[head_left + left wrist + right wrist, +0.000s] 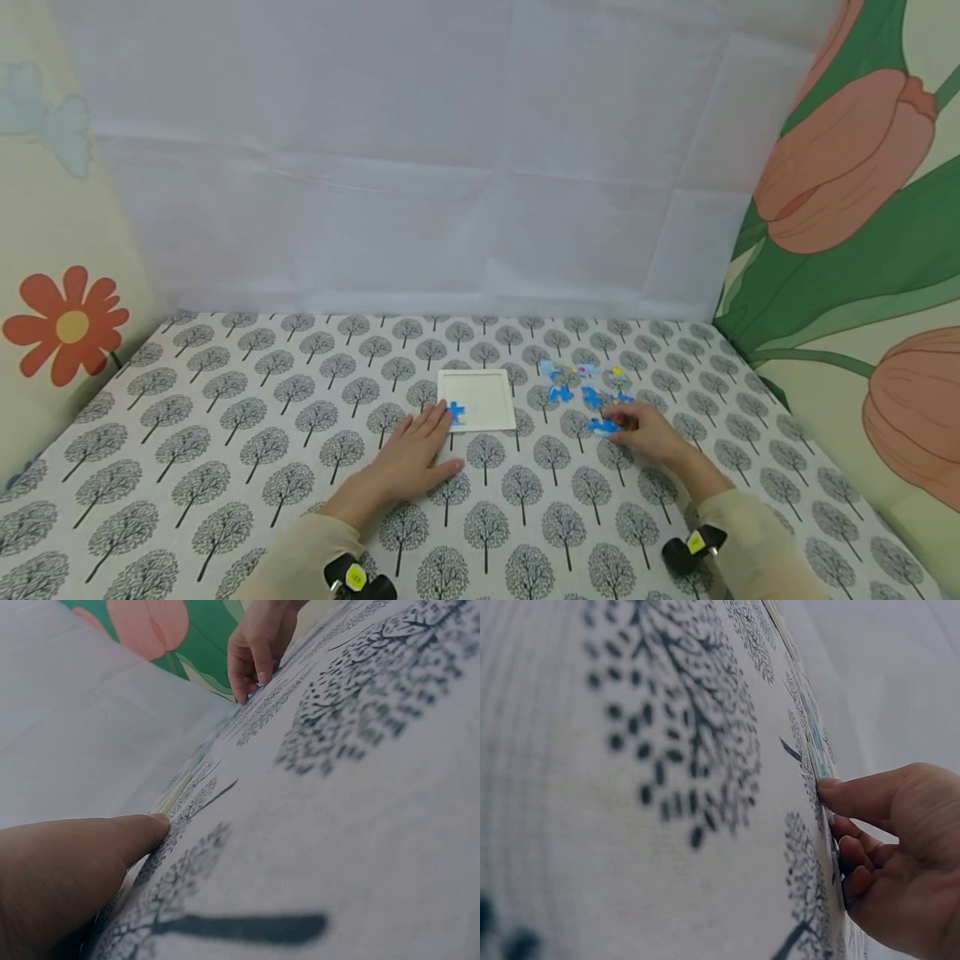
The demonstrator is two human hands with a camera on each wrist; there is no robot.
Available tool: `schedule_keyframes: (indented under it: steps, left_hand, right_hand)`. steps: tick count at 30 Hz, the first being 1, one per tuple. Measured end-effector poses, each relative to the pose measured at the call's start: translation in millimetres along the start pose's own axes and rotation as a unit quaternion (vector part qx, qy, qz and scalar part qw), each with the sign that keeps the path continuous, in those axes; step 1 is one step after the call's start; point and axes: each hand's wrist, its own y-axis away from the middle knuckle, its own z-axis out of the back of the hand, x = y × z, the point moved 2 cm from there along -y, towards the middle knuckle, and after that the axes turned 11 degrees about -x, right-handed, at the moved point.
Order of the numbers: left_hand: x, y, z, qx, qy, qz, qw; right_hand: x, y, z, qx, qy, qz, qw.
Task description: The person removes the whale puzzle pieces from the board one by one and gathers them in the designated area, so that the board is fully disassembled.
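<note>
A white square puzzle tray [487, 400] lies on the cloth, with one blue puzzle piece [456, 412] in its near left corner. My left hand [416, 454] lies palm down with fingers straight, fingertips at the tray's left edge; its thumb [142, 834] stretches out to the side in the left wrist view. To the right of the tray, my right hand [641, 429] pinches a blue jigsaw piece [602, 426] low over the cloth. The right wrist view shows that thumb [855, 796] on the piece's edge and the other fingers curled in.
Just beyond the right hand lie several loose puzzle pieces, among them a blue one [561, 393], one with a yellow figure [617, 372] and a pale one [550, 367]. A tree-print cloth [300, 475] covers the table. A white sheet [420, 167] hangs behind it.
</note>
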Motion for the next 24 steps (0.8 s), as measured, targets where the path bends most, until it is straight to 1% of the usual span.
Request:
schedule_keyframes:
  steps: [4, 9, 11, 12, 15, 17, 18, 20, 22, 24]
  left_hand:
    - [0.5, 0.2, -0.2, -0.003, -0.001, -0.001, 1.0]
    - [1.5, 0.4, -1.4, -0.006, 0.002, -0.001, 1.0]
    - [1.8, 0.4, -2.1, -0.006, 0.003, -0.001, 1.0]
    - [1.9, 0.5, -2.3, -0.006, 0.004, -0.001, 1.0]
    - [1.3, 0.5, -2.3, -0.008, 0.009, 0.002, 0.9999]
    - [0.7, 0.4, -1.7, -0.009, 0.015, 0.006, 0.9998]
    - [0.6, 0.4, -1.6, -0.009, 0.016, 0.009, 0.9998]
    - [0.5, 0.3, -1.2, -0.012, 0.021, 0.012, 0.9996]
    - [0.5, 0.4, -1.0, -0.015, 0.025, 0.015, 0.9995]
    - [0.4, 0.3, -0.8, -0.02, 0.028, 0.015, 0.9993]
  right_hand:
    - [-0.2, 0.5, 0.5, 0.003, -0.005, 0.008, 1.0]
    - [-0.1, 1.1, 3.9, 0.02, -0.038, -0.002, 0.9991]
    - [0.9, 0.3, 6.4, 0.025, -0.036, 0.002, 0.999]
    - [2.4, -0.7, 7.8, 0.026, -0.033, 0.011, 0.999]
    - [8.6, -4.0, 11.8, 0.028, -0.023, 0.036, 0.9987]
    - [15.3, -6.4, 13.2, 0.027, -0.022, 0.045, 0.9984]
    - [18.8, -7.7, 13.4, 0.028, -0.027, 0.047, 0.9981]
    - [25.4, -10.3, 12.3, 0.031, -0.033, 0.035, 0.9983]
    - [33.5, -13.4, 10.3, 0.033, -0.036, 0.033, 0.9983]
    - [41.0, -16.9, 7.2, 0.04, -0.04, 0.042, 0.9975]
